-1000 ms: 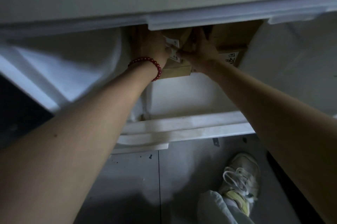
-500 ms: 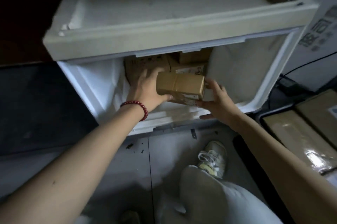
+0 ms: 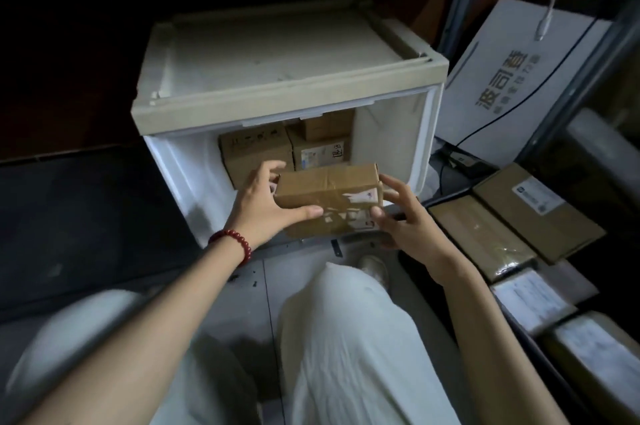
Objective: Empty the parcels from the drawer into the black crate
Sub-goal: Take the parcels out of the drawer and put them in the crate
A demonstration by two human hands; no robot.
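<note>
While three parcels (image 3: 254,154) stand at the back of the drawer (image 3: 391,147), I hold a carton (image 3: 329,203) above the drawer's front edge. My grip is clenched on it: my left hand (image 3: 259,206) pinches its left end and my right hand (image 3: 405,227) cups its right end. It is brown, long and low, taped over, with a torn white label (image 3: 360,197). Several parcels lie in the black crate (image 3: 450,196) at my right, so I judge the task partway done.

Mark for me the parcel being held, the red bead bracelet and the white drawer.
held parcel (image 3: 329,187): head view, taped top face.
red bead bracelet (image 3: 232,234): head view, beads across the wrist.
white drawer (image 3: 388,147): head view, bare right inner wall.
</note>
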